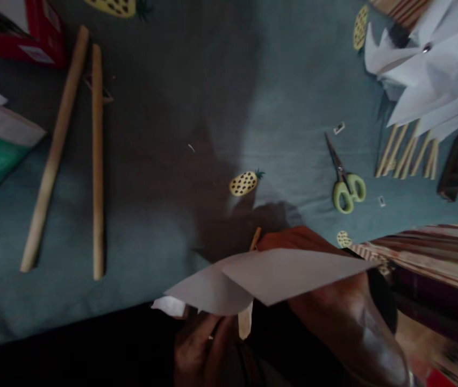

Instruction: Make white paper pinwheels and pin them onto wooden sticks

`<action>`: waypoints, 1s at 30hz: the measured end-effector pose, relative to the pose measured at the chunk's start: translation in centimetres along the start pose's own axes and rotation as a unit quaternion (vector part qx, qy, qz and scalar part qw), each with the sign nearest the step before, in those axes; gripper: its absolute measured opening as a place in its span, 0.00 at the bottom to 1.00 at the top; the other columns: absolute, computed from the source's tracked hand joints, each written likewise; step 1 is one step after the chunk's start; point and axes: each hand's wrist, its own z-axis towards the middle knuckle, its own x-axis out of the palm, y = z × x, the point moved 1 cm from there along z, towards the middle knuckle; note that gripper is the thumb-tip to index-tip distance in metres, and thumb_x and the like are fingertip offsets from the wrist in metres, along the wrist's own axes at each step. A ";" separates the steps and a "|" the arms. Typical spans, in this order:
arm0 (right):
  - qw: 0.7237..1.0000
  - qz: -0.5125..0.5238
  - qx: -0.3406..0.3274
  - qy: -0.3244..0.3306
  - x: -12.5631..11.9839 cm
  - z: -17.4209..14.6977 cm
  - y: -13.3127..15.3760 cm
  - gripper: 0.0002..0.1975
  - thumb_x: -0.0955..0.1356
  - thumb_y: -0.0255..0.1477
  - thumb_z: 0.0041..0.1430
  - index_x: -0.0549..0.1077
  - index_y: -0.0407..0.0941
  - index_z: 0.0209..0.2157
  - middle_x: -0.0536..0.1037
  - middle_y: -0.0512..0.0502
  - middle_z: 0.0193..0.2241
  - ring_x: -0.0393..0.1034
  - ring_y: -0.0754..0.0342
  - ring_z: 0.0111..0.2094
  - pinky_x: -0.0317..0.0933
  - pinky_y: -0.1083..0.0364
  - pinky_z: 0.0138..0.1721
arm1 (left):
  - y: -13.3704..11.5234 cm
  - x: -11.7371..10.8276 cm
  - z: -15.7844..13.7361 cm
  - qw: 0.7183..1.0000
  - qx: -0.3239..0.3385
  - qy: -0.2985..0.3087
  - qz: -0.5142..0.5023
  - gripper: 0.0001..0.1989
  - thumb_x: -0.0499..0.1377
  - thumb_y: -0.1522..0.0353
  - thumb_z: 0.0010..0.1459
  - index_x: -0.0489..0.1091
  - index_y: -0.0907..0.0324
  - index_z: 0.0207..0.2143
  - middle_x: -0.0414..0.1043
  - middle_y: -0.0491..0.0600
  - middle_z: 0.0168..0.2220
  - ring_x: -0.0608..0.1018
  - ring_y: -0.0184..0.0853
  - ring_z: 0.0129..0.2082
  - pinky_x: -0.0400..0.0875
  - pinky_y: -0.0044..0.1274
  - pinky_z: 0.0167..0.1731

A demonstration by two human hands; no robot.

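A white paper pinwheel with curved blades is at the table's front edge, between my hands. My left hand is closed at its lower left side, with fingers pinched against the paper; the fingertips are partly hidden. Behind the blades, my right hand is closed around a wooden stick, whose far tip pokes out by the knuckles. Much of that hand is covered by the paper. The stick's near end shows below the blades, close to my left fingers.
Two wooden sticks, one thick and one thinner, lie at left near a red box and a green packet. Green-handled scissors rest at right. Finished white pinwheels on sticks and a dark object lie farther right.
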 end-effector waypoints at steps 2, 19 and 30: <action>1.000 -0.013 0.004 0.014 -0.3 0.3 0.1 0.11 0.62 0.19 0.64 0.74 0.45 0.35 0.80 0.46 0.33 0.74 0.53 0.34 0.68 0.55 0.36 | -1.1 0.5 0.7 1.000 0.016 0.015 -0.015 0.13 0.61 0.58 0.58 0.82 0.53 0.37 0.78 0.48 0.25 0.78 0.35 0.25 0.76 0.23 0.31; 0.977 -0.042 0.060 0.201 -1.7 5.3 -1.6 0.05 0.70 0.24 0.54 0.80 0.42 0.30 0.78 0.48 0.25 0.68 0.57 0.27 0.53 0.58 0.28 | -3.4 2.5 2.5 0.972 0.000 0.073 -0.224 0.27 0.69 0.50 0.38 0.77 0.64 0.33 0.68 0.41 0.16 0.63 0.23 0.08 0.53 0.17 0.08; 0.956 0.097 0.057 0.272 -1.5 7.7 -4.4 0.09 0.73 0.31 0.44 0.75 0.39 0.23 0.69 0.55 0.19 0.58 0.60 0.24 0.51 0.59 0.26 | -3.3 2.3 2.6 0.968 0.037 0.089 -0.230 0.26 0.68 0.52 0.41 0.77 0.64 0.36 0.68 0.40 0.17 0.62 0.22 0.08 0.49 0.18 0.09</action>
